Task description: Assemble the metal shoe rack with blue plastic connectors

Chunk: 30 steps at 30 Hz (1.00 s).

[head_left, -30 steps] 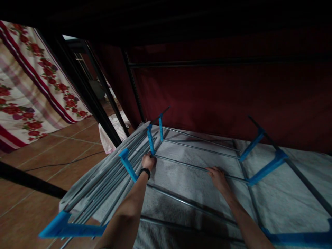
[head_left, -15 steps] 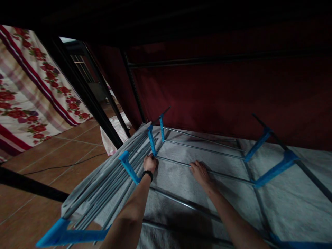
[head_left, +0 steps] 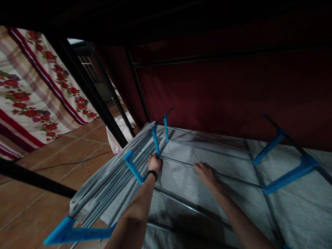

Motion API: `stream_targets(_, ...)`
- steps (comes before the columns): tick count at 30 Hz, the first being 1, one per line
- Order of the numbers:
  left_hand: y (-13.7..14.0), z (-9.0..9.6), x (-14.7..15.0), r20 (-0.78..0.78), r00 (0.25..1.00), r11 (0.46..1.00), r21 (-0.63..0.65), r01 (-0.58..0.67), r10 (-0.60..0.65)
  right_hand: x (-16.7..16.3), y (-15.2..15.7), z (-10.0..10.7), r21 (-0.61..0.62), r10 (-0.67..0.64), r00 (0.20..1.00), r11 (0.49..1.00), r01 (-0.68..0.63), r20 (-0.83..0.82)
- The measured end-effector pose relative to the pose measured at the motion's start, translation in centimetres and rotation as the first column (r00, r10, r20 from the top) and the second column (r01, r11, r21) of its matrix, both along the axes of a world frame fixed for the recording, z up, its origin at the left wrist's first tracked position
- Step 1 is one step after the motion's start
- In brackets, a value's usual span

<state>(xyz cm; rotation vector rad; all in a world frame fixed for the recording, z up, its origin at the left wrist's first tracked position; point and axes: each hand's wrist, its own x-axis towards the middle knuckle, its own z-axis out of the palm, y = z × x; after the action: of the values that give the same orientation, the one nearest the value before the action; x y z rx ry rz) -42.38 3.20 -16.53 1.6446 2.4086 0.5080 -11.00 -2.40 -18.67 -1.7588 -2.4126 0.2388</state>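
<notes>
A rack frame of metal rods and blue plastic brackets lies on a grey cloth point(head_left: 181, 180). My left hand point(head_left: 154, 163), with a dark band on the wrist, is closed around the left end of a metal rod point(head_left: 178, 162), right where it meets a blue bracket point(head_left: 155, 140). Farther along the same rod, my right hand point(head_left: 206, 174) grips it from above, its fingers curled over the far side. At the rod's right end is a longer blue bracket point(head_left: 290, 176). My palms hide part of the rod.
Loose grey tubes point(head_left: 116, 183) lie bunched at the left, beside another blue bracket point(head_left: 133, 167). Black posts point(head_left: 85, 86) and a dark red cloth wall point(head_left: 220, 93) enclose the space. A floral curtain point(head_left: 38, 90) hangs over the tiled floor point(head_left: 85, 148), where a cable runs.
The view has turned a little to the left, so everything sits farther right in the picture. Both hands keep their places on the rod.
</notes>
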Motion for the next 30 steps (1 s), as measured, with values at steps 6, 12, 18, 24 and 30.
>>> stream_targets(6,0.1,-0.5,-0.1,-0.001,1.000,0.999,0.030,-0.019,0.019,0.0,0.3,0.0,0.001,0.001,1.000,1.000,-0.001,0.030)
stream_targets(12,-0.2,-0.8,-0.1,-0.018,1.000,0.996,0.085,0.007,-0.006,-6.2,1.9,1.7,-0.007,0.040,0.999,0.999,-0.040,0.021)
stream_targets(18,-0.4,-1.1,-0.2,-0.051,0.999,0.996,0.092,0.024,-0.019,-15.3,4.9,2.5,-0.031,0.059,0.997,0.998,-0.061,-0.056)
stream_targets(24,-0.7,-0.6,0.5,-0.038,0.999,0.998,0.063,-0.015,0.017,-18.6,7.4,2.1,-0.023,0.066,0.995,0.997,-0.068,-0.074)
stream_targets(30,-0.7,-0.4,1.0,-0.011,1.000,0.999,0.046,-0.024,0.025,-18.5,8.4,2.0,-0.022,0.215,0.977,0.976,-0.215,0.001)
